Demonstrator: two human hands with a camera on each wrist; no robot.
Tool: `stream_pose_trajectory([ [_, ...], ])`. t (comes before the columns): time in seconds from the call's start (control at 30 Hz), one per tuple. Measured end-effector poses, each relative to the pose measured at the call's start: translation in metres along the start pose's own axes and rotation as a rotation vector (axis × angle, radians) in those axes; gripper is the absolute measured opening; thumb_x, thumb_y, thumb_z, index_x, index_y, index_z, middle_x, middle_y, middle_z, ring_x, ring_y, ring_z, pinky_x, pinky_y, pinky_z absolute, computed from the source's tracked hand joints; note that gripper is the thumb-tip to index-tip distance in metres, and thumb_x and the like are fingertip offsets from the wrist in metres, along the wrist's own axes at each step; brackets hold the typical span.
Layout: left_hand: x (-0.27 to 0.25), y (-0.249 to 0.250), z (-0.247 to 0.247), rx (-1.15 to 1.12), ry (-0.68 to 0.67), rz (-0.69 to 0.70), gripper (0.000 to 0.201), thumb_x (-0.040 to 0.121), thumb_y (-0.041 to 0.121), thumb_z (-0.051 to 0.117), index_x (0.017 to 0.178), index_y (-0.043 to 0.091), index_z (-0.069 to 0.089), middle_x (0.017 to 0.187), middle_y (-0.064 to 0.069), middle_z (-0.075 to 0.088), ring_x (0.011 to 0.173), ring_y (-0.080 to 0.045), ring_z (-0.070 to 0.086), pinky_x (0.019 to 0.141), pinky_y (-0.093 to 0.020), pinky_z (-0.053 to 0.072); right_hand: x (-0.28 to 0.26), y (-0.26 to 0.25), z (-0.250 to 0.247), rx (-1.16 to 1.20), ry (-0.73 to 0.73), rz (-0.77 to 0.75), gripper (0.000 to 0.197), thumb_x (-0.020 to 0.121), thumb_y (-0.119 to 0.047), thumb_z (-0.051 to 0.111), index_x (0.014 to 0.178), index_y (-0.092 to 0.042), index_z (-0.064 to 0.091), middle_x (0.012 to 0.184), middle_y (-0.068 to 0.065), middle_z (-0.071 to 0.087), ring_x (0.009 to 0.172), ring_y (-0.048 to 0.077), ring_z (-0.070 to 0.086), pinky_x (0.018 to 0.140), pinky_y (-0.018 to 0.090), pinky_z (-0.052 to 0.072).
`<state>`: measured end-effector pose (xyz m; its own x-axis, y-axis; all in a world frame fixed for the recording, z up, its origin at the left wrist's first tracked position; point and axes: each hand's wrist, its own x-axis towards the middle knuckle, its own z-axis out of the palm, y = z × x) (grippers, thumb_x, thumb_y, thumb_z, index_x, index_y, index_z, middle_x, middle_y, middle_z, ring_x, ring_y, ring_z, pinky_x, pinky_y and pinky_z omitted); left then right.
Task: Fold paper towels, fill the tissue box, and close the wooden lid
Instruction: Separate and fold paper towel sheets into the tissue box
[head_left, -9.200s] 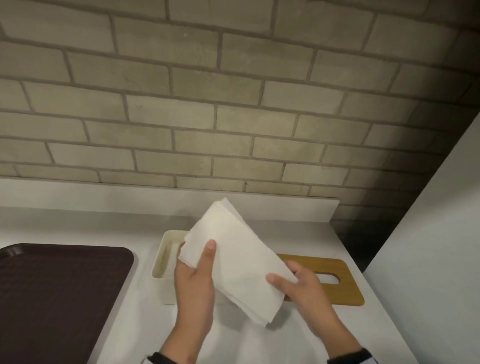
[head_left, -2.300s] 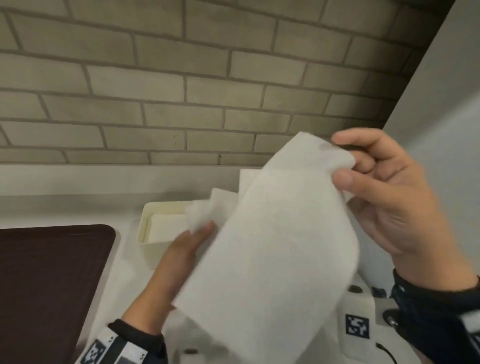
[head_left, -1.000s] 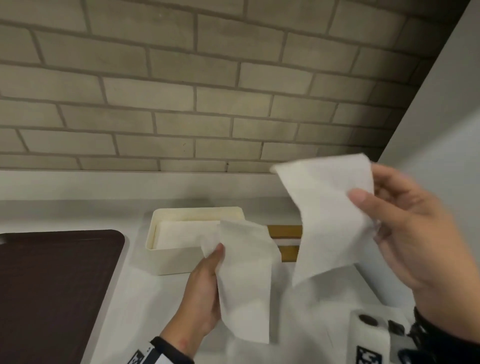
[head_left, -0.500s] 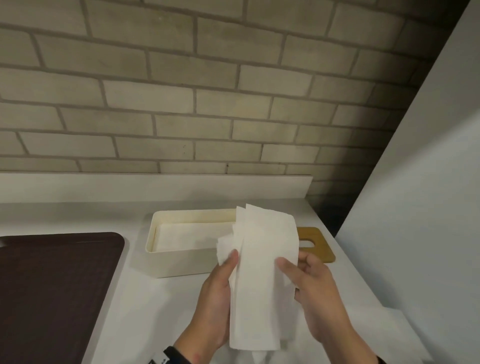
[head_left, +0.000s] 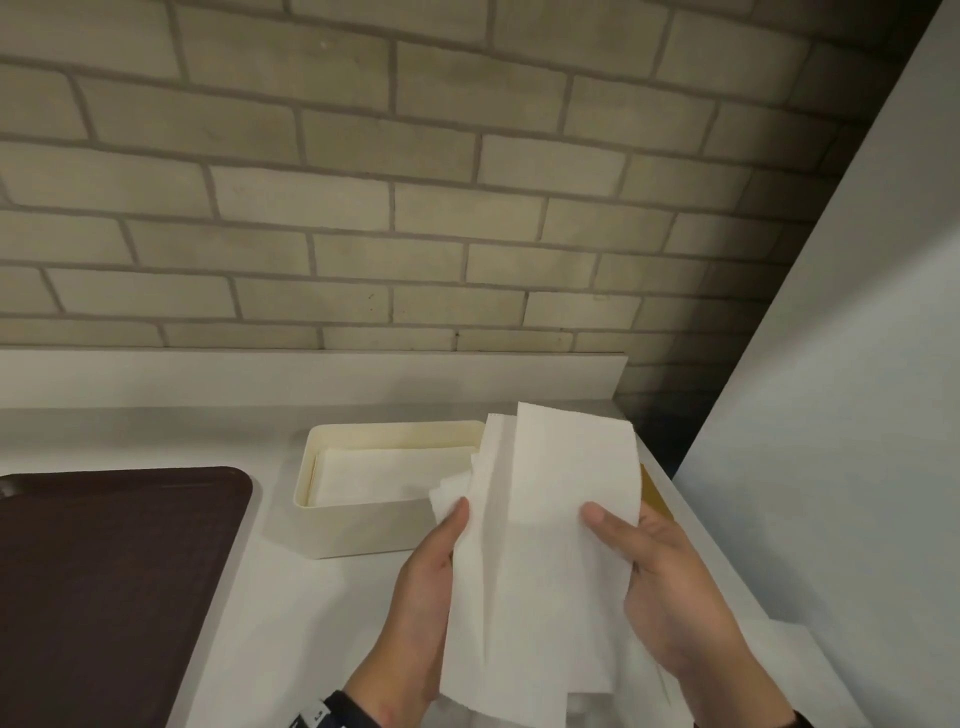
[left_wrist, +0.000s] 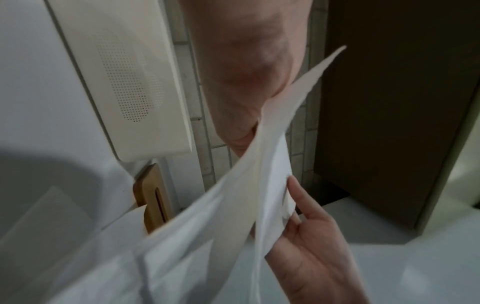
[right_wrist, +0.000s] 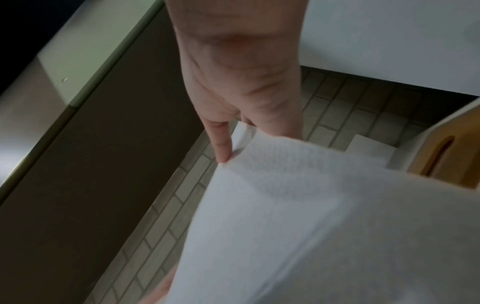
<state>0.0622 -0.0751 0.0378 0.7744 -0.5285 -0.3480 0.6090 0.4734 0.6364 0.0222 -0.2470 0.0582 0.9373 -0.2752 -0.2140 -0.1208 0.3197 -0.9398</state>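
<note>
Progress, judged from how things lie: tissue box (head_left: 363, 525), centre of the head view, is open and already has folded white sheets lying flat inside, approx halfway up the walls, so filling is partly done. Wooden lid (head_left: 655, 501) is off, lying on the tabletop (head_left: 291, 623) just right of the box, mostly hidden behind the paper; in the left wrist view its slot shows at centre-left (left_wrist: 153, 197). Left to do: finish this fold, put the sheet(s) in, lid on.

Paper towel (head_left: 540, 561) is held up in front of the box's right end, lower centre of the frame, w/ layers overlapped lengthwise, edges not yet squared at the top left. More white paper seems to lie on the tabletop beneath, bottom of frame.

Left hand (head_left: 421, 608) grasps the towel's left edge, thumb on the front, fingers behind. Right hand (head_left: 670, 587) grasps the right edge the same way, thumb across the front face, palm cupped behind. Both wrists angle up from the bottom of the frame.

Dark brown tray (head_left: 104, 587) sits at lower left; not involved.
</note>
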Motion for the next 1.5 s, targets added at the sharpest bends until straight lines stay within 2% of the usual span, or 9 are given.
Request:
stream_pose_trajectory([
  [0.13,0.001,0.004,-0.004,-0.002,0.037,0.027,0.041,0.089,0.04,0.052,0.111,0.01,0.071,0.109,-0.014,0.072,0.099,-0.034,0.069,0.087,-0.043,0.05,0.002,-0.005,-0.02,0.115,-0.112,0.016,0.095,0.046,-0.034,0.092,0.128,-0.008,0.054,0.123,0.015,0.063,0.112,0.034,0.062,0.085,0.04,0.056],
  [0.27,0.0,0.003,0.0,0.037,0.047,0.062,0.038,0.091,0.038,0.051,0.106,0.009,0.072,0.103,-0.013,0.074,0.091,-0.031,0.072,0.08,-0.04,0.051,0.004,-0.003,-0.021,0.047,-0.08,0.046,0.059,0.071,-0.02,0.078,0.125,-0.007,0.057,0.117,0.014,0.067,0.108,0.034,0.064,0.093,0.046,0.049],
  [0.37,0.0,-0.003,0.006,0.067,0.053,0.098,0.037,0.094,0.036,0.049,0.108,0.008,0.069,0.1,-0.014,0.075,0.089,-0.03,0.072,0.079,-0.041,0.052,0.002,0.005,-0.001,-0.008,0.012,0.052,0.041,0.071,-0.017,0.068,0.112,-0.011,0.064,0.107,0.007,0.072,0.103,0.031,0.065,0.098,0.049,0.045],
  [0.57,0.001,-0.012,0.008,0.163,0.105,0.251,0.031,0.094,0.036,0.047,0.109,0.017,0.066,0.098,-0.002,0.076,0.09,-0.018,0.072,0.081,-0.035,0.053,0.001,0.02,0.028,-0.199,0.289,-0.041,0.033,0.084,-0.022,0.068,0.116,-0.02,0.059,0.109,-0.003,0.069,0.101,0.023,0.063,0.092,0.043,0.051],
  [0.73,0.003,-0.018,0.001,0.196,0.15,0.313,0.053,0.079,0.054,0.055,0.123,0.024,0.06,0.117,0.002,0.07,0.112,-0.02,0.064,0.105,-0.046,0.043,0.004,0.021,0.04,-0.237,0.285,-0.038,0.038,0.082,-0.024,0.07,0.117,-0.022,0.056,0.11,-0.005,0.066,0.101,0.022,0.063,0.091,0.042,0.052],
  [0.93,0.006,-0.011,-0.004,0.251,0.102,0.363,0.027,0.093,0.026,0.05,0.117,0.02,0.064,0.106,0.003,0.074,0.097,-0.013,0.071,0.079,-0.028,0.053,0.004,0.008,0.029,-0.151,0.206,-0.051,0.016,0.082,-0.011,0.068,0.096,-0.018,0.068,0.091,-0.001,0.075,0.087,0.024,0.07,0.075,0.038,0.057],
  [1.13,0.004,-0.002,-0.007,0.348,0.062,0.344,0.035,0.098,0.036,0.043,0.111,0.019,0.07,0.109,-0.002,0.073,0.103,-0.019,0.068,0.095,-0.039,0.049,0.007,0.007,0.02,-0.156,0.198,-0.141,0.017,0.086,-0.017,0.065,0.102,-0.02,0.068,0.098,-0.005,0.074,0.091,0.02,0.069,0.073,0.032,0.055],
  [1.37,0.006,-0.009,0.005,0.4,0.033,0.41,0.028,0.098,0.025,0.045,0.105,0.021,0.073,0.104,-0.002,0.075,0.099,-0.014,0.069,0.08,-0.023,0.052,0.011,0.005,0.017,-0.183,0.276,-0.352,0.017,0.083,-0.017,0.066,0.099,-0.019,0.071,0.093,-0.007,0.074,0.087,0.013,0.07,0.076,0.031,0.058],
  [1.5,0.007,-0.011,0.005,0.263,0.086,0.377,0.027,0.098,0.02,0.047,0.106,0.008,0.07,0.099,-0.009,0.075,0.088,-0.019,0.07,0.072,-0.028,0.05,0.01,0.003,0.014,-0.131,0.271,-0.471,0.015,0.081,-0.01,0.067,0.093,-0.017,0.074,0.092,-0.007,0.074,0.087,0.009,0.069,0.068,0.016,0.055],
])
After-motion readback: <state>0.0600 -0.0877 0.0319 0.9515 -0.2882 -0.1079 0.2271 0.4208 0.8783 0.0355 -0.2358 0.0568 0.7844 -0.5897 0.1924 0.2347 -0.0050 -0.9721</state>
